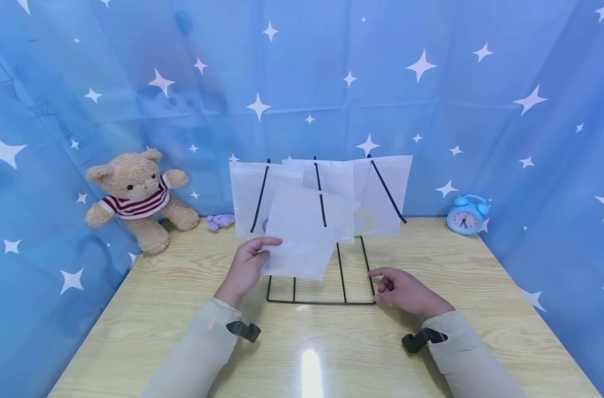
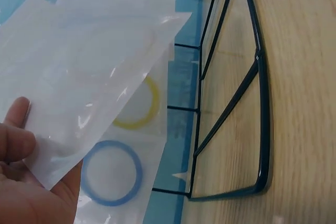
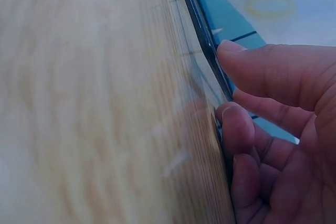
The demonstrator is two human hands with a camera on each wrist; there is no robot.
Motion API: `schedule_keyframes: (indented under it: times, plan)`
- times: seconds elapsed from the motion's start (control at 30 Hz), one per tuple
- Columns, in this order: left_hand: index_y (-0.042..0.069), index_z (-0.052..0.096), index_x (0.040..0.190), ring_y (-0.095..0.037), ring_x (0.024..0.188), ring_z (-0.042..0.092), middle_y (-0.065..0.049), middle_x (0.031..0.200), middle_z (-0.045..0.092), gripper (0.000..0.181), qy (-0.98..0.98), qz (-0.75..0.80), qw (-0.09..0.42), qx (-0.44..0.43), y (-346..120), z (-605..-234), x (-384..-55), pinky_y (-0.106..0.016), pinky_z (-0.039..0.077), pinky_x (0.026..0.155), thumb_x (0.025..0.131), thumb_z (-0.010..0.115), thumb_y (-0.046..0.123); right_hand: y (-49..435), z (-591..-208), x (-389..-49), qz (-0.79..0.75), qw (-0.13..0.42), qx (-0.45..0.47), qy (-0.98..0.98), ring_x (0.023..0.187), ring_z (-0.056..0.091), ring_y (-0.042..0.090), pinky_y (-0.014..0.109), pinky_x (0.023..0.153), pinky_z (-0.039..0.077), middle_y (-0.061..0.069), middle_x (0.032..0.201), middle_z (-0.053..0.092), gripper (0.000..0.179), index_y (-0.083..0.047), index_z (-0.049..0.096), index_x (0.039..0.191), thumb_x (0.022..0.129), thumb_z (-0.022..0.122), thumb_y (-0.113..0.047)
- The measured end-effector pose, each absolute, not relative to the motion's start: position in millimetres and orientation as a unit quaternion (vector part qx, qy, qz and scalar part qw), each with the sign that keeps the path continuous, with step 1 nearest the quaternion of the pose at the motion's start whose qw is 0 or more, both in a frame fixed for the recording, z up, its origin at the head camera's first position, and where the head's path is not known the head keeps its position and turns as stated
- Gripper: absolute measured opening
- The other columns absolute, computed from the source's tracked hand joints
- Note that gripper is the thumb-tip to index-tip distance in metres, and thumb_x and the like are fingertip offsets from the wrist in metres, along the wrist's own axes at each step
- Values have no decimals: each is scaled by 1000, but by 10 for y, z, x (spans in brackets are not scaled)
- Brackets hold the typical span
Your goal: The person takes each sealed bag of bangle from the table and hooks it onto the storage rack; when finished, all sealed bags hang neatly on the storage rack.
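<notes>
Between thumb and fingers, my left hand [image 1: 247, 265] pinches a frosted white zip bag [image 1: 302, 237] by its lower left edge. This bag overlaps the front of a black wire rack [image 1: 343, 276] in the head view. Similar bags hang on the rack's prongs: one on the left [image 1: 244, 193], one in the middle [image 1: 339, 176], one on the right [image 1: 391, 182]. A blue ring [image 2: 111, 173] and a yellow ring [image 2: 152, 103] show through hanging bags. At the rack's right base bar, my right hand [image 1: 406, 290] holds on with thumb and index fingertip, its other fingers curled.
A teddy bear [image 1: 137, 193] in a striped top sits at the back left, beside a small purple toy [image 1: 220, 221]. At the back right stands a light blue alarm clock [image 1: 466, 215]. A starry blue curtain [image 1: 306, 72] surrounds the wooden table [image 1: 182, 309].
</notes>
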State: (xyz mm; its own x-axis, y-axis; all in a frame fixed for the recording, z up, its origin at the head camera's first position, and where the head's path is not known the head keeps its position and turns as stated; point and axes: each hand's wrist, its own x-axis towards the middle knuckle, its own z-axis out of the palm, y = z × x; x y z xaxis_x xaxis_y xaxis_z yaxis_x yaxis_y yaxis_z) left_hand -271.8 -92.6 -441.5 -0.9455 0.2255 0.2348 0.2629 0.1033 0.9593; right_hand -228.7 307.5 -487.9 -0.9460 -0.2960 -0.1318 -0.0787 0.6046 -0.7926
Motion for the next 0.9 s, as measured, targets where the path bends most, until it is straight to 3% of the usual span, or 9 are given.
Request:
schedule_keyframes:
  times: [0.23, 0.5, 0.9]
  plan:
    - [6, 74, 126, -24, 151, 42, -6, 147, 63, 36, -747, -652, 22, -127, -784, -4383, -2745, -52, 30, 127, 102, 49, -3, 3074, -4874, -2294, -433, 125, -108, 886, 85, 54, 23, 28, 69, 48, 8, 96, 60, 62, 1, 56, 148, 91, 80, -9]
    - [-1, 72, 125, -24, 152, 41, -13, 142, 66, 36, -724, -679, 43, -113, -652, -4385, -2825, -49, 24, 130, 98, 49, -6, 3069, -4875, -2296, -436, 123, -114, 884, 84, 54, 20, 26, 69, 48, 7, 96, 60, 63, 2, 55, 147, 91, 80, -10]
    - [5, 73, 127, -18, 140, 42, -6, 146, 60, 38, -704, -705, 25, -83, -556, -4415, -2958, -43, 33, 121, 98, 50, -6, 3070, -4882, -2273, -444, 119, -109, 881, 84, 54, 22, 26, 67, 47, 8, 96, 60, 64, 3, 55, 147, 90, 82, -10]
